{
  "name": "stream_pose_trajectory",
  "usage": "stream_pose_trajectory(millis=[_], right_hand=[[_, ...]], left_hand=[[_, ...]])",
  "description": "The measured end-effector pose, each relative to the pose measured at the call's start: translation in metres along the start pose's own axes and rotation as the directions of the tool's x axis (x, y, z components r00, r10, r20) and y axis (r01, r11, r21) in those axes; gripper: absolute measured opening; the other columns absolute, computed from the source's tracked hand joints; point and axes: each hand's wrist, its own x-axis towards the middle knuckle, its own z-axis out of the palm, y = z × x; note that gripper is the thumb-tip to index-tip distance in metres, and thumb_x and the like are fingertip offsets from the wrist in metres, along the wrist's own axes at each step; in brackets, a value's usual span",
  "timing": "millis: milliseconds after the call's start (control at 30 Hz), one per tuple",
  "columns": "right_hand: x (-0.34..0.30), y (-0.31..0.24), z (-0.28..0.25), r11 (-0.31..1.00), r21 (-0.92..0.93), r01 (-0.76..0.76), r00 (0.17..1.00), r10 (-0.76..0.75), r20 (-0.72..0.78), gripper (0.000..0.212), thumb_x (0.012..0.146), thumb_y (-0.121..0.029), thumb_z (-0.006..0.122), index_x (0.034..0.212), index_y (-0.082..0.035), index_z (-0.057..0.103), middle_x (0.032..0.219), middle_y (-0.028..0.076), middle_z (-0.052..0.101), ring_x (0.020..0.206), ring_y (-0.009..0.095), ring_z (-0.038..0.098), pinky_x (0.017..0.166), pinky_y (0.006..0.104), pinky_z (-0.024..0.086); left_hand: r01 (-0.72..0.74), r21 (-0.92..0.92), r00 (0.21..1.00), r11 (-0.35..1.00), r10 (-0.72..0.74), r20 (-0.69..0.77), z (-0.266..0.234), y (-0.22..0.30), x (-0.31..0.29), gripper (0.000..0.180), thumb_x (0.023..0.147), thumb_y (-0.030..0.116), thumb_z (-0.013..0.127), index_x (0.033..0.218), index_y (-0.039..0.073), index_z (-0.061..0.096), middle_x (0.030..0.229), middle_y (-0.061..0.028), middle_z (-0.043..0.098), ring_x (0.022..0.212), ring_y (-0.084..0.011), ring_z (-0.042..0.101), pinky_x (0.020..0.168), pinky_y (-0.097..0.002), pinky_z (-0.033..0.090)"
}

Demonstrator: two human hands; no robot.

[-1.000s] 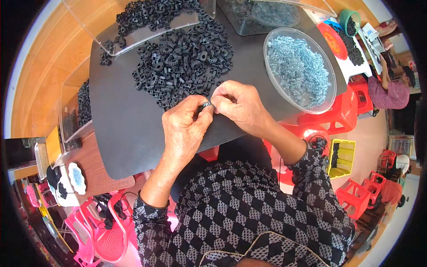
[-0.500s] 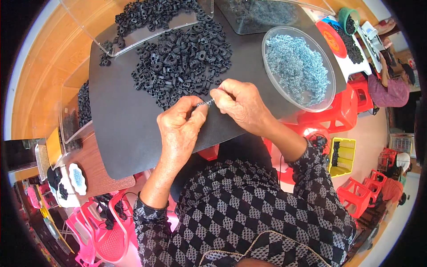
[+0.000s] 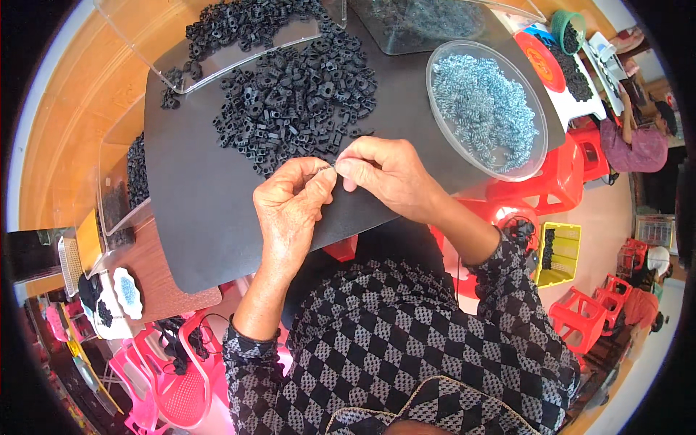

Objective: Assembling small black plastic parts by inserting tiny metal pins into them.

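Note:
Over the dark table mat (image 3: 196, 210) my two hands meet at their fingertips. My left hand (image 3: 291, 199) pinches a small metal coil spring (image 3: 325, 168) between thumb and forefinger; only a short dark bit of it shows. From the other side, my right hand (image 3: 384, 174) is closed with thumb and forefinger at the spring's end, where the fingers cover most of it. Just beyond them lies a heap of small black plastic pieces (image 3: 297, 101), seemingly cord locks. To the right, a round clear tub (image 3: 540, 156) holds a pile of bluish-silver springs (image 3: 486, 109).
A clear plastic bin (image 3: 239, 67) with more black pieces stands at the far side. Behind the tub are a red plate (image 3: 540, 61) and a green basket (image 3: 564, 29). Red stools (image 3: 540, 185) and a yellow crate (image 3: 569, 254) stand right, pink chairs (image 3: 181, 395) left. Another person (image 3: 638, 148) sits far right.
My right hand has shifted slightly left, so the fingertips of both hands now touch. The spring, visible between them before, is now mostly covered.

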Motion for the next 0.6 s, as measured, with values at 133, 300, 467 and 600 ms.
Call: stream_pose_trajectory(millis=[133, 300, 467, 600], right_hand=[[0.0, -0.006, -0.002, 0.994, 0.032, -0.103, 0.995, 0.103, 0.005, 0.013, 0.086, -0.011, 0.059, 0.087, 0.001, 0.063, 0.074, 0.0, 0.061, 0.068, 0.005, 0.052, 0.061, 0.0224, 0.043], [-0.002, 0.0, 0.003, 0.998, 0.053, -0.027, 0.997, 0.031, -0.066, 0.009, 0.084, -0.008, 0.061, 0.089, 0.0, 0.063, 0.076, 0.0, 0.061, 0.07, 0.005, 0.053, 0.064, 0.0204, 0.044], [-0.002, 0.001, 0.007, 1.0, 0.026, 0.017, 0.995, -0.015, -0.094, 0.008, 0.084, -0.005, 0.061, 0.09, 0.0, 0.062, 0.08, 0.002, 0.062, 0.074, 0.007, 0.056, 0.066, 0.0221, 0.045], [-0.004, 0.004, 0.008, 0.973, -0.129, 0.192, 0.968, -0.209, -0.141, 0.009, 0.082, -0.002, 0.063, 0.091, 0.0, 0.061, 0.082, 0.003, 0.06, 0.076, 0.009, 0.057, 0.067, 0.0231, 0.046]], left_hand=[[0.038, -0.004, 0.999, 0.999, -0.038, 0.019, -0.002, 0.002, 0.002, 0.015, 0.082, 0.012, 0.067, 0.085, -0.002, 0.065, 0.06, -0.0017, 0.058, 0.045, -0.0032, 0.042, 0.042, -0.0168, 0.03], [0.115, -0.061, 0.991, 0.992, -0.11, 0.078, -0.005, 0.002, 0.004, 0.019, 0.085, 0.016, 0.065, 0.077, -0.001, 0.064, 0.056, -0.0017, 0.056, 0.042, -0.0036, 0.04, 0.039, -0.0175, 0.029], [0.121, -0.056, 0.99, 0.991, -0.116, 0.084, -0.006, 0.001, 0.005, 0.022, 0.086, 0.019, 0.063, 0.075, -0.001, 0.063, 0.055, -0.002, 0.055, 0.04, -0.004, 0.039, 0.038, -0.0177, 0.027], [0.296, -0.182, 0.952, 0.938, -0.274, 0.137, -0.009, 0.005, 0.009, 0.024, 0.087, 0.02, 0.062, 0.073, 0.0, 0.062, 0.054, -0.0028, 0.055, 0.039, -0.0043, 0.039, 0.037, -0.0176, 0.027]])
